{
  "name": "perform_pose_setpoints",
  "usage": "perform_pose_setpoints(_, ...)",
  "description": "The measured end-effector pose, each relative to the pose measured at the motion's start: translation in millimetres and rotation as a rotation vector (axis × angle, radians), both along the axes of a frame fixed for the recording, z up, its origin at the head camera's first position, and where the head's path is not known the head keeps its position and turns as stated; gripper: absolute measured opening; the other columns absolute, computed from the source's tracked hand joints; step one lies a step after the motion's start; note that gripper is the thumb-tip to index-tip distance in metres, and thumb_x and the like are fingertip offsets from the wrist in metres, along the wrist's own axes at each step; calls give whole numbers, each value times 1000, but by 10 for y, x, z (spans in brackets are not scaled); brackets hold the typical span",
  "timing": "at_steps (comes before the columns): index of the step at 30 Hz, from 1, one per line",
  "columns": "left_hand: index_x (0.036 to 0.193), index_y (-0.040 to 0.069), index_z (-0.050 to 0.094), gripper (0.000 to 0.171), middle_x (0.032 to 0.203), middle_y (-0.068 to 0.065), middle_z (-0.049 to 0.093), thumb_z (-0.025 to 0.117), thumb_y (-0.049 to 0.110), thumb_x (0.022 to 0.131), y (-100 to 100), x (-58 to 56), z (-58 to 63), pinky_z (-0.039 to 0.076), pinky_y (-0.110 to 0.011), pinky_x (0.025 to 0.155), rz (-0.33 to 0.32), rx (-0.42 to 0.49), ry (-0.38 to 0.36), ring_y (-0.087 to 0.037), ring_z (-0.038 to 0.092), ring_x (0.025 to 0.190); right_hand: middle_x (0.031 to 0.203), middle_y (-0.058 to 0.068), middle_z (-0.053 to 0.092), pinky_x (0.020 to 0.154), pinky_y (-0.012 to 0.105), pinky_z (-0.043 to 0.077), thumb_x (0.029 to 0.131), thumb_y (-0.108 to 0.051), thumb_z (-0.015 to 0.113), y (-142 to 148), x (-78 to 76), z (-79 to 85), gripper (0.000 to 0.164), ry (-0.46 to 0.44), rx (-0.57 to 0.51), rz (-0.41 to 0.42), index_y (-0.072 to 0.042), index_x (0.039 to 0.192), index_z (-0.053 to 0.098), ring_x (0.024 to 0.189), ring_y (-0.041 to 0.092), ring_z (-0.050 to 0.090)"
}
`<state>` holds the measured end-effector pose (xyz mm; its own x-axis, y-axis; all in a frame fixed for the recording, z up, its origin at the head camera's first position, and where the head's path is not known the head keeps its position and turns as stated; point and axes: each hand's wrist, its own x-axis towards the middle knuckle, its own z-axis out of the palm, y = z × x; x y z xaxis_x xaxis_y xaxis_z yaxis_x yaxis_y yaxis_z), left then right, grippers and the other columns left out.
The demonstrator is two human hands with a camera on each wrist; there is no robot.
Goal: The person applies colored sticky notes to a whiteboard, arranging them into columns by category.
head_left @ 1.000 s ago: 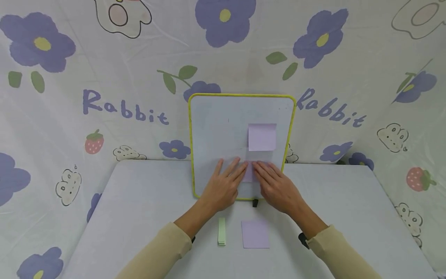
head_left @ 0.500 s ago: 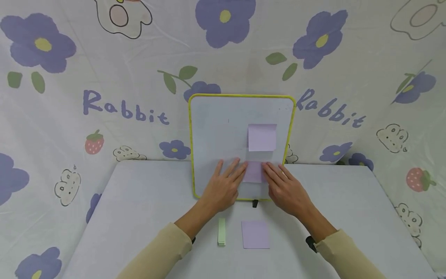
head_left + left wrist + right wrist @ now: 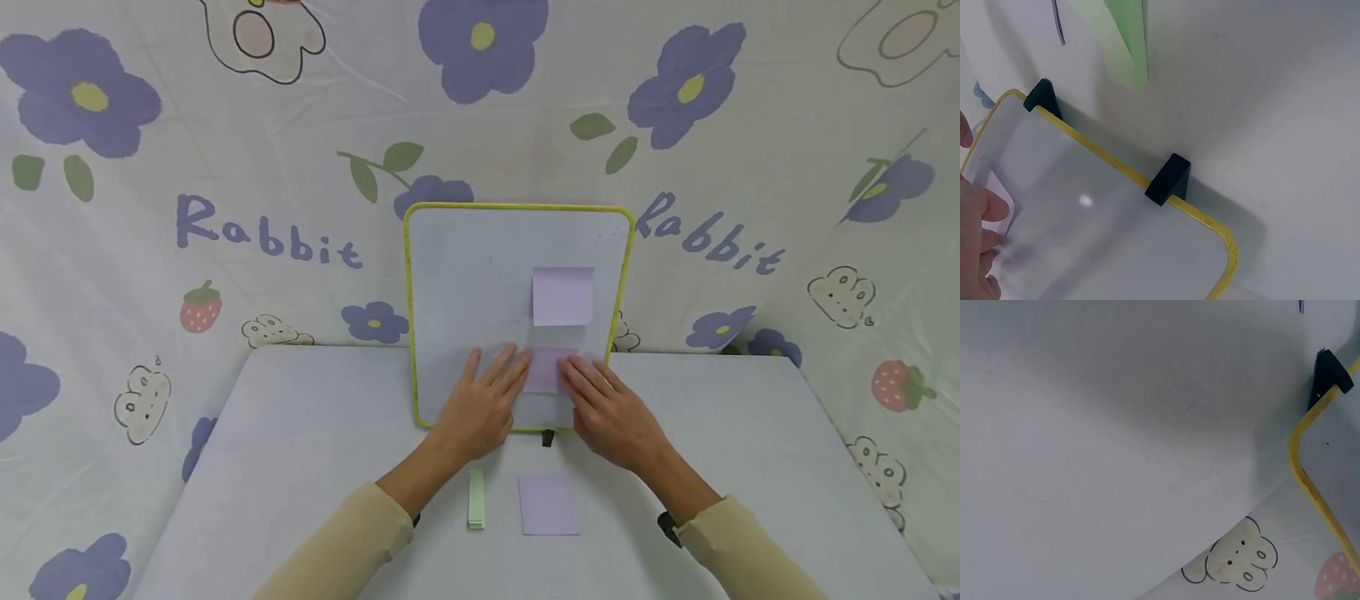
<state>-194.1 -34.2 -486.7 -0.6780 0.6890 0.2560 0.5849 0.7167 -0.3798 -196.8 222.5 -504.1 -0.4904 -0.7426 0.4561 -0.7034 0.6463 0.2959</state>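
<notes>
A purple sticky note [image 3: 543,375] lies against the lower right part of a yellow-framed whiteboard [image 3: 472,292]. My left hand [image 3: 477,408] rests on the board with fingers extended, its fingertips at the note's left edge. On the note's right side, the fingertips of my right hand [image 3: 611,408] press, fingers straight and close together. Another purple sticky note [image 3: 562,297] is stuck higher up, its lower edge lifted a little off the board. In the left wrist view, part of the left hand [image 3: 979,231] shows beside the note; the right wrist view does not show the right hand.
On the table [image 3: 315,467] in front of the board lie a purple sticky-note pad [image 3: 548,505] and a narrow green strip stack [image 3: 476,500]. Black feet [image 3: 1169,179] hold the board's lower edge. A patterned cloth [image 3: 292,150] hangs behind.
My right hand has slid rightward across the lower note from near its middle, baring more of it, then shifted slightly back left. The left hand has stayed in place.
</notes>
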Motion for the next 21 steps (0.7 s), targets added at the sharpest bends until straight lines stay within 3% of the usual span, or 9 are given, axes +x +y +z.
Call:
perform_pose_setpoints(1, 152, 12, 41, 64, 163, -1, 27, 55, 35, 94, 2, 0, -11, 27, -55, 114, -1, -3, 2, -22, 21, 151, 146, 23, 49, 112, 50, 34, 100, -18, 27, -2, -2, -8, 53, 2, -6, 7, 10, 136, 54, 138, 35, 44)
perform_pose_setpoints(5, 153, 12, 40, 63, 163, -1, 27, 53, 34, 95, 14, 3, -26, 27, -55, 114, -2, -3, 9, -22, 21, 151, 147, 22, 48, 111, 51, 35, 100, -18, 29, -29, -13, -14, 52, 8, -19, 16, 9, 137, 53, 138, 35, 43)
perform_pose_setpoints(13, 152, 11, 42, 63, 162, -2, 30, 54, 32, 94, 4, -4, -18, 28, -56, 113, -6, 30, 19, -24, 23, 150, 151, 18, 45, 113, 49, 33, 87, -15, 59, -196, -60, 20, 60, 21, 33, 23, 7, 142, 49, 141, 34, 40)
perform_pose_setpoints(21, 152, 11, 41, 65, 162, -1, 29, 55, 33, 93, -14, -14, -12, 29, -56, 113, -6, 14, 26, -23, 23, 150, 153, 17, 43, 115, 48, 30, 90, -17, 55, -237, -77, 34, 57, 33, 78, 19, 4, 143, 50, 143, 32, 37)
